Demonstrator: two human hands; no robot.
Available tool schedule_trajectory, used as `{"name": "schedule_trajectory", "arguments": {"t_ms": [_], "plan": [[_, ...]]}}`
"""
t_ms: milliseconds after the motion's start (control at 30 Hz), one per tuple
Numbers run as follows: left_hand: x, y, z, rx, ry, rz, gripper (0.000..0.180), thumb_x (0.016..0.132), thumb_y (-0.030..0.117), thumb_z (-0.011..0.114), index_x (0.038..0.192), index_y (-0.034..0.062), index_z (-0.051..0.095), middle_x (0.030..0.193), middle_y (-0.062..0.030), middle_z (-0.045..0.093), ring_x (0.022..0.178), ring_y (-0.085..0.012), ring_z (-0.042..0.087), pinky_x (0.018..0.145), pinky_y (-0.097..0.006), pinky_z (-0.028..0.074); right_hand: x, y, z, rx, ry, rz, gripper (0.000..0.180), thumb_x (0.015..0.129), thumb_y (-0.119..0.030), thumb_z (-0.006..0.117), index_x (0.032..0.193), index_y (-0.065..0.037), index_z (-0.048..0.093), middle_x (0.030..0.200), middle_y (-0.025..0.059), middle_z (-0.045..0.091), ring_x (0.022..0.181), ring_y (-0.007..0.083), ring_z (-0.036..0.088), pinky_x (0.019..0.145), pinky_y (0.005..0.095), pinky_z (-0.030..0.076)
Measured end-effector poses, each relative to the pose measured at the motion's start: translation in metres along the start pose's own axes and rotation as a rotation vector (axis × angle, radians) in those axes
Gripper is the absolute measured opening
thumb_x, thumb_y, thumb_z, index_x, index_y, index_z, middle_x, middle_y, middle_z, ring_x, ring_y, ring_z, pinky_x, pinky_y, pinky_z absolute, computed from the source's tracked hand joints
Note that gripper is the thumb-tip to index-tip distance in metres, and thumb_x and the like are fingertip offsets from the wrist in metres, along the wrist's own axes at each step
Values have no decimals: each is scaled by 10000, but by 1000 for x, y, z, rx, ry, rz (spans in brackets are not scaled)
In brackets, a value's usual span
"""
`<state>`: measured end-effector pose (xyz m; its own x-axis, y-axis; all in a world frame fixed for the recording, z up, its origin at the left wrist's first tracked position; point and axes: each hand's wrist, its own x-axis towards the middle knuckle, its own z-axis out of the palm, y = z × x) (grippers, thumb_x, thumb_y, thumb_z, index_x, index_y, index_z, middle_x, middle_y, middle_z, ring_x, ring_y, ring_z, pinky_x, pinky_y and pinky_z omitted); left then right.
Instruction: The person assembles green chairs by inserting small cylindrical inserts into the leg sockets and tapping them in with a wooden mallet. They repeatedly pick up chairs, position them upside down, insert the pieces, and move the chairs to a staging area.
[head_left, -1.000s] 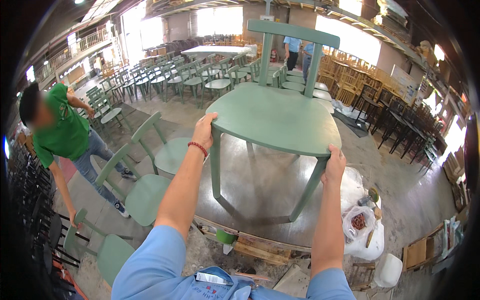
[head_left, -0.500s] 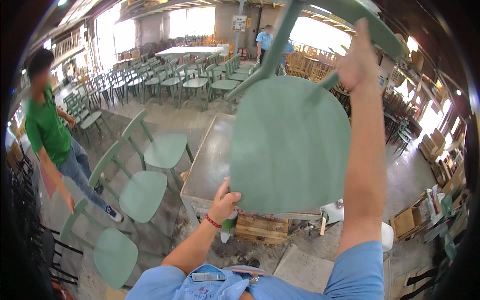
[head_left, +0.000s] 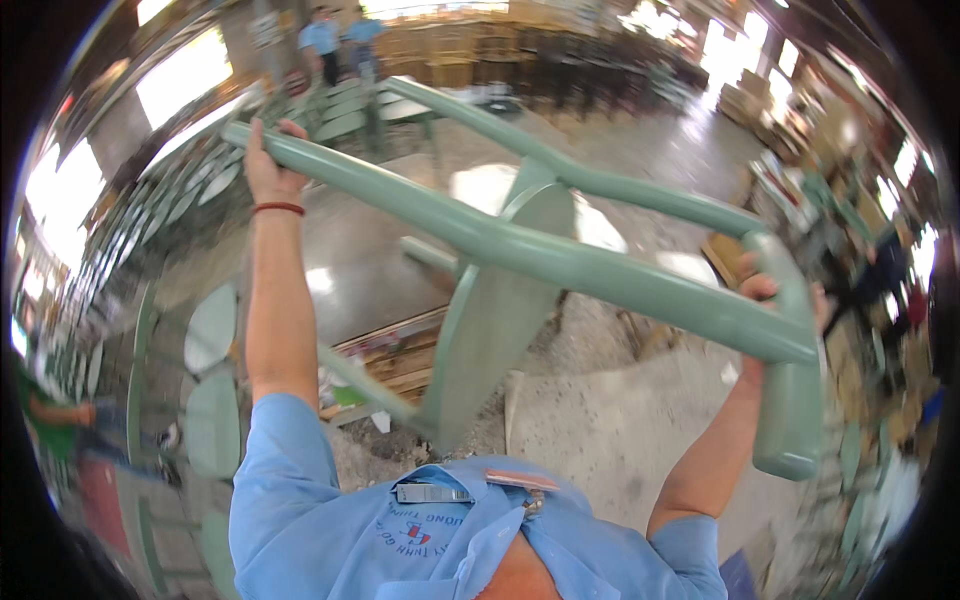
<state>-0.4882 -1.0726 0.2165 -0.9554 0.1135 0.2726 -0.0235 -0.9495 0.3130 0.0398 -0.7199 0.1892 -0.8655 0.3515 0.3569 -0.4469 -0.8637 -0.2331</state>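
A green wooden chair (head_left: 490,320) is held up on its side in front of me, seat edge toward me, with its long rear posts running from upper left to lower right. My left hand (head_left: 272,170) is closed round the end of the nearer post. At the other end my right hand (head_left: 765,295) grips the chair where that post meets the curved backrest (head_left: 790,400); the post and backrest partly hide its fingers. Behind the chair is a table with a shiny grey top (head_left: 345,260).
More green chairs stand left of the table, the nearest seat (head_left: 212,425) close to my left arm. A person in green (head_left: 60,430) is at the far left. Two people in blue (head_left: 320,38) stand far back. Stacked boards and boxes (head_left: 800,115) are at the right.
The chair has turned, its seat going from facing me to edge-on. My left hand has gone from the seat's edge up to a post end; my right hand has come down. My view has swung right.
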Motion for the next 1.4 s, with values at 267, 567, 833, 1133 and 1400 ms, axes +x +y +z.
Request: {"name": "schedule_trajectory", "arguments": {"t_ms": [267,567,833,1133,1400], "plan": [[-77,-324,237,173,-732,-575,179,912,88,598,919,-19,455,796,-92,504,713,-210,543,644,-343,532,-215,-67,-147,-50,720,-612,677,927,-506,416,1306,49,492,1123,232,627,956,331,657,801,390,589],[-197,-608,371,172,-928,-666,75,855,77,597,817,36,547,635,-65,567,560,-175,577,536,-312,528,-281,-152,-300,-530,1344,-436,459,923,-486,542,1093,-67,625,930,105,663,683,207,626,544,336,541],[-204,-834,299,325,-1111,-728,195,770,120,686,863,-15,580,744,-101,643,602,-177,623,582,-311,519,-192,-247,-374,-816,1863,102,534,931,-350,594,1352,-44,473,1243,187,579,983,318,625,774,439,555],[-252,-982,144,799,-1023,-843,268,742,104,745,940,20,584,875,-48,639,834,-143,605,773,-325,498,-197,-276,-402,-691,1991,414,425,917,-276,599,1268,-41,550,1142,171,626,896,300,646,715,425,562],[-329,-941,43,850,-1073,-698,344,715,68,757,1012,86,586,992,-72,624,944,-208,604,851,-339,481,-173,-383,-497,-955,1495,1023,458,898,-263,616,1298,-57,532,1104,167,628,886,288,643,727,429,554]]}}
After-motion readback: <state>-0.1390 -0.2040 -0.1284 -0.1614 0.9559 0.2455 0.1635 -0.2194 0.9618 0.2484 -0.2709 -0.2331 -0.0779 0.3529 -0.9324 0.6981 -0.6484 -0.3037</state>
